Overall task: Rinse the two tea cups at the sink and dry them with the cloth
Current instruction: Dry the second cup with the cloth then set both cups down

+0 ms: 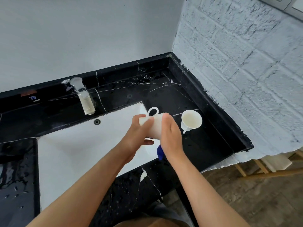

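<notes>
At centre frame, both hands were on a white tea cup (155, 125) held on its side over the right edge of the white sink (73, 149), handle uppermost. The left hand (139, 135) gripped the cup's base end, fingers curled over it and thumb below. The right hand (170, 136) covered the cup's mouth end, fingers wrapped over the rim; how far they reached inside could not be determined. A fold of blue cloth (160, 152) showed beneath the right hand, between palm and sink edge; whether that hand also held it could not be told.

The second tea cup (191, 121) stood upright on the black marble counter (164, 94), right of centre, just beside the right hand and apart from it, handle pointing to the lower left.

The metal faucet (84, 97) stood at upper left of the sink; no water was seen running. Droplets lay on the counter at lower left.
</notes>
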